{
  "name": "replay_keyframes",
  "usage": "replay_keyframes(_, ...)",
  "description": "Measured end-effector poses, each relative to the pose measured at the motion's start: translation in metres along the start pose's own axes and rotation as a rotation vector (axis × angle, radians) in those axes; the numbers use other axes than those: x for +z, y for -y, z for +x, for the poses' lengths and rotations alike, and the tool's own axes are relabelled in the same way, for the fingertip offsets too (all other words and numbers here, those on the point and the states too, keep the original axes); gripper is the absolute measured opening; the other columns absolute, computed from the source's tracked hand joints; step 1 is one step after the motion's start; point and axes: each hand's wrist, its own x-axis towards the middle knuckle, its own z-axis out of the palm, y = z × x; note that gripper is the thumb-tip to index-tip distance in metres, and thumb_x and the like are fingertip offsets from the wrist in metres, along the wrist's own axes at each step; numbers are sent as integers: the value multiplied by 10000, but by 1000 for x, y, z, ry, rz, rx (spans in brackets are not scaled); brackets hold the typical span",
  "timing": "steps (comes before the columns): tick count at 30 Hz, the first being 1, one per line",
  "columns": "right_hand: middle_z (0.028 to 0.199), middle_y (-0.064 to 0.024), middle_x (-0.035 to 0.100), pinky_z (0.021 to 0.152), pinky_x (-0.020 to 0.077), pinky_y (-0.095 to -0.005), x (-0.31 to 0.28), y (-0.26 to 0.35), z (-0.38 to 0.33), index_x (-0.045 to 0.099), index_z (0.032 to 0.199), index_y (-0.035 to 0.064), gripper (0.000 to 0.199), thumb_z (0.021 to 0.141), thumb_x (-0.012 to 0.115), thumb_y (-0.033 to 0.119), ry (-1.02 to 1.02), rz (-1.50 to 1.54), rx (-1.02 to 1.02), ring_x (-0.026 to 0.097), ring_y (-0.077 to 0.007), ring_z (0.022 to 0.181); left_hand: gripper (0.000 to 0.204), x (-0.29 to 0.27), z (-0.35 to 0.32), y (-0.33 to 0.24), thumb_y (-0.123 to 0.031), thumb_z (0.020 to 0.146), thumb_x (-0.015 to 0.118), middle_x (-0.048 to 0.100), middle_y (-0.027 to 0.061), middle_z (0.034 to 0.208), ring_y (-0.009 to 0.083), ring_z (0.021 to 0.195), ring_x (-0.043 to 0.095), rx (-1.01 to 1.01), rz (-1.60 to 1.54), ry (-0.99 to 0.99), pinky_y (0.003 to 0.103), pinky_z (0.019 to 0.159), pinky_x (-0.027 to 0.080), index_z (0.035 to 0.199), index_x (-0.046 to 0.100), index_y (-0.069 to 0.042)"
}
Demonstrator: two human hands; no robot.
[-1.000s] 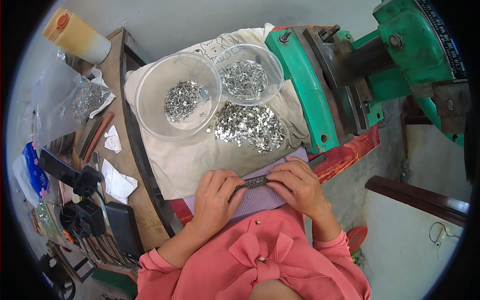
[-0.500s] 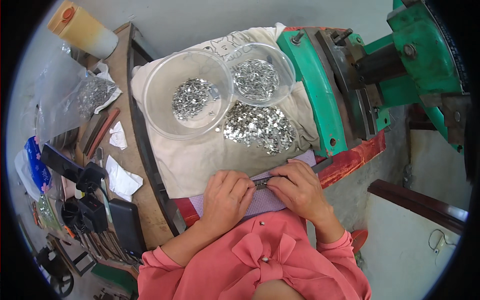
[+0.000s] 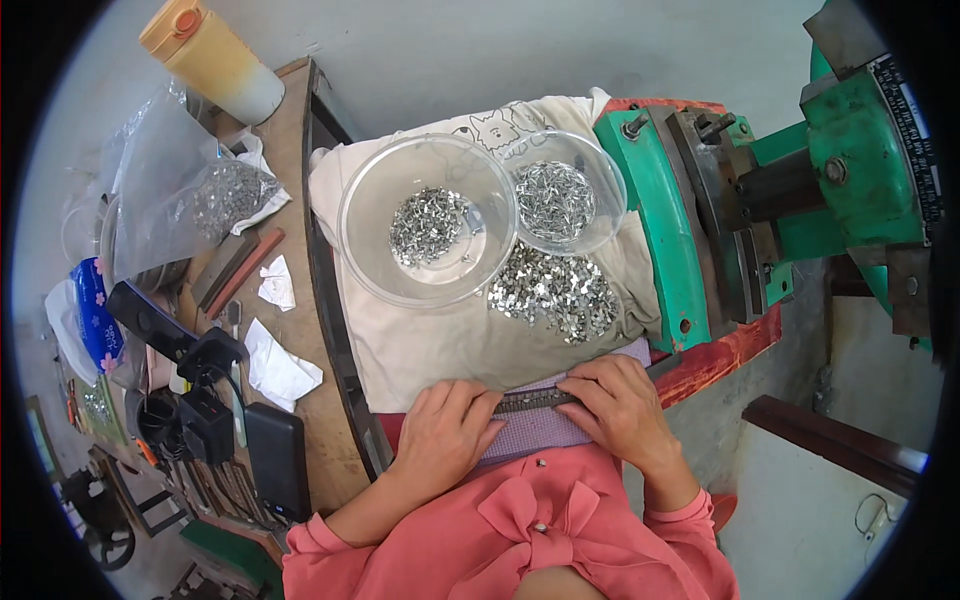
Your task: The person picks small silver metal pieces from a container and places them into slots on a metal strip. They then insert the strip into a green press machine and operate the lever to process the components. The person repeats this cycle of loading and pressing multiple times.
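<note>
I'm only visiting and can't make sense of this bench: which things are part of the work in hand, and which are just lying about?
In use:
- left hand and right hand, both on the metal strip
- loose pile of metal bits
- big bowl and small bowl of bits
- cloth

Lying about:
- bottle
- plastic bag
- paper scraps
- power bank

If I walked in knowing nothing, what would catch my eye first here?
Probably the big green metal press machine at the right, then the two clear round bowls of small shiny metal pieces on the cream cloth in the middle. Below them, the left hand and right hand pinch a thin dark metal strip.
</note>
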Motion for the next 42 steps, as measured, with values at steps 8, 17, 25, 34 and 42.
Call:
replay_keyframes(8,1011,-50,635,856,478,-402,-4,2,11,688,1017,68,329,716,811,121,-27,-41,-48,607,-263,960,302,-9,5,5,-124,754,777,619,54,969,254,899,602,33,77,-47,375,757,460,1029,667,-65)
replay_keyframes(17,965,-52,667,790,487,-398,-21,3,40,720,931,71,201,754,806,113,-31,-4,-31,636,-265,904,319,-4,10,20,-132,755,780,625,72,979,276,888,599,23,18,-71,393,763,465,1041,655,-64)
replay_keyframes(25,902,-112,693,726,516,-383,-43,-8,123,740,941,38,186,766,796,69,-250,-105,-14,662,-297,838,380,-7,5,26,-193,807,764,593,77,999,278,912,583,-9,-87,-107,402,778,477,1135,626,-61)
replay_keyframes(34,948,-173,701,815,533,-450,-15,-34,189,755,997,37,261,750,786,113,50,-293,91,680,-360,914,367,-9,4,29,-137,793,784,624,117,972,316,861,610,-8,-146,-162,414,744,497,1116,643,-32)
replay_keyframes(42,828,-219,717,727,555,-485,-15,-33,202,747,827,39,115,772,711,133,144,-328,90,705,-395,787,343,-8,3,29,-109,807,769,629,104,924,299,833,620,-32,-145,-167,403,721,496,1118,646,-33)
